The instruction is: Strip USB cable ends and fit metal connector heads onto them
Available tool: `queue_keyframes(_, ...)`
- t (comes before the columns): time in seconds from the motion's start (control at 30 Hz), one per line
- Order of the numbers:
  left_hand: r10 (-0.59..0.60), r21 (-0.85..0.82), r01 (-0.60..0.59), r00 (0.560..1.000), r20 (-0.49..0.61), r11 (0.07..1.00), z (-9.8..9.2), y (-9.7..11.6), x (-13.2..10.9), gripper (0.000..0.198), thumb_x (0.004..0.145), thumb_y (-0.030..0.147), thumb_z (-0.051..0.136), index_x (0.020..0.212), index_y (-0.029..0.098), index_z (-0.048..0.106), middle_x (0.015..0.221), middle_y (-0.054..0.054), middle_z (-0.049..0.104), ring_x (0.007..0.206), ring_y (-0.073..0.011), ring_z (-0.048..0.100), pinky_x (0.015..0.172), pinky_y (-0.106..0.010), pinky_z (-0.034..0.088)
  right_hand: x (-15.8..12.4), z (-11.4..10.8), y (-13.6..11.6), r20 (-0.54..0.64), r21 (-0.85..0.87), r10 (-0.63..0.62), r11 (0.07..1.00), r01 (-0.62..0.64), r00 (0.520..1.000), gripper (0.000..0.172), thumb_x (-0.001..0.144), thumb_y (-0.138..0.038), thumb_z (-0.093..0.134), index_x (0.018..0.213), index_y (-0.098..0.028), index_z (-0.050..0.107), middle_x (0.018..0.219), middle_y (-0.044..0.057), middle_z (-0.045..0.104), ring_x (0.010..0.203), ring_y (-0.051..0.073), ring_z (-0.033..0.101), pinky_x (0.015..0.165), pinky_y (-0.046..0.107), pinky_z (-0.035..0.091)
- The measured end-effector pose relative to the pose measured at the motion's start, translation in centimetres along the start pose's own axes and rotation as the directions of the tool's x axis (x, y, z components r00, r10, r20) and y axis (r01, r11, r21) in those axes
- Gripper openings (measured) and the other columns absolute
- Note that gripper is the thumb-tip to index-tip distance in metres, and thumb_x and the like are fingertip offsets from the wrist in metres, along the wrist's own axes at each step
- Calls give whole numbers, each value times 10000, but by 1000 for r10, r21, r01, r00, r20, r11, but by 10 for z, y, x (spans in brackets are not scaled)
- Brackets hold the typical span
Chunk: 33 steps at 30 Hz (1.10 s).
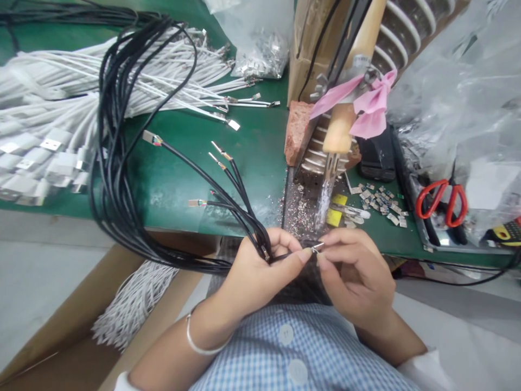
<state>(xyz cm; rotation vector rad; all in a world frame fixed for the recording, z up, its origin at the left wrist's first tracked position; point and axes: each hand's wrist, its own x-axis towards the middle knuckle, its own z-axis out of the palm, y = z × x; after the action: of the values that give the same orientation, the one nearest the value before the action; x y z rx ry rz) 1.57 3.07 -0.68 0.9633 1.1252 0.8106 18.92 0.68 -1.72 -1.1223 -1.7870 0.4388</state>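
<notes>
My left hand is closed round a bundle of black cables at the table's front edge. Its thumb and forefinger pinch one cable end. At that end my right hand is closed, its fingertips on a small metal connector. Thin wire ends seem to show there, too small to make out fully. Above my left hand, several other cable ends fan out over the table; one carries a metal plug with coloured wires. To the right stands a soldering iron, tip down, with a pink ribbon tied on it.
White USB cables are heaped at the left of the green table. Small circuit boards lie beside the iron. Red-handled scissors rest on a tray at right. Below left, a cardboard box holds white cables.
</notes>
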Motion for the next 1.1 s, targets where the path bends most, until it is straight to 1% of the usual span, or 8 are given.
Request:
queue_keyframes(0.07, -7, 10, 7, 1000, 11, 1000, 0, -1, -1, 188, 724, 273, 747, 651, 157, 618, 475, 73, 446, 432, -55, 348, 419, -166, 304, -2, -2, -1, 8, 7, 6, 1000, -6, 1000, 198, 814, -53, 626, 928, -215, 624, 966, 57, 652, 850, 186, 663, 744, 344, 589)
queue_keyframes(0.13, -10, 26, 9, 1000, 4, 1000, 0, -2, -3, 194, 722, 280, 747, 648, 155, 620, 491, 64, 455, 445, -60, 360, 425, -170, 304, -2, -3, -2, 12, 20, 3, 1000, -4, 1000, 204, 809, -41, 625, 926, -208, 623, 960, 54, 647, 846, 176, 661, 753, 331, 588)
queue_keyframes(0.23, -4, 43, 4, 1000, 2, 999, 0, -2, -4, 198, 729, 284, 741, 643, 151, 621, 512, 59, 460, 461, -61, 364, 433, -171, 302, -2, -4, -3, 18, 32, 3, 999, -3, 1000, 210, 811, -32, 623, 926, -208, 627, 937, 47, 652, 817, 168, 658, 733, 320, 586)
queue_keyframes(0.37, -1, 38, 0, 1000, 28, 999, 0, 0, -2, 183, 736, 261, 729, 640, 159, 611, 478, 81, 410, 437, -54, 325, 417, -168, 282, -1, -3, -1, 11, 37, 4, 999, -4, 1000, 203, 816, -41, 632, 929, -209, 628, 933, 49, 666, 816, 173, 664, 719, 324, 583)
queue_keyframes(0.53, 4, 31, -4, 1000, -24, 1000, 2, 6, 3, 188, 711, 272, 732, 619, 163, 610, 477, 64, 455, 438, -62, 357, 415, -174, 302, 4, 0, 1, -29, 8, 14, 1000, -13, 999, 183, 830, -59, 638, 903, -226, 622, 922, 38, 668, 813, 178, 665, 716, 337, 584)
queue_keyframes(0.67, 7, 20, -6, 999, -50, 1000, 3, 5, 5, 198, 705, 295, 748, 636, 165, 616, 475, 66, 458, 433, -61, 364, 414, -170, 307, 8, 2, 1, -38, 13, 14, 1000, -14, 999, 180, 835, -60, 637, 898, -228, 626, 920, 40, 666, 823, 186, 659, 718, 348, 581)
queue_keyframes(0.83, -4, 5, 4, 999, -45, 1000, 3, 3, 7, 198, 708, 295, 743, 642, 164, 611, 480, 63, 475, 433, -59, 372, 418, -168, 312, 9, 2, 2, -41, 21, 8, 1000, -7, 999, 191, 835, -46, 639, 904, -224, 632, 927, 37, 656, 837, 179, 654, 732, 335, 576)
queue_keyframes(1.1, 0, 6, 0, 999, -40, 1000, 4, 7, 5, 204, 704, 296, 738, 629, 158, 609, 484, 59, 464, 443, -61, 368, 418, -168, 304, 10, 2, 1, -38, 21, -10, 1000, 11, 999, 195, 828, -40, 644, 906, -218, 632, 932, 32, 646, 833, 167, 642, 730, 323, 570)
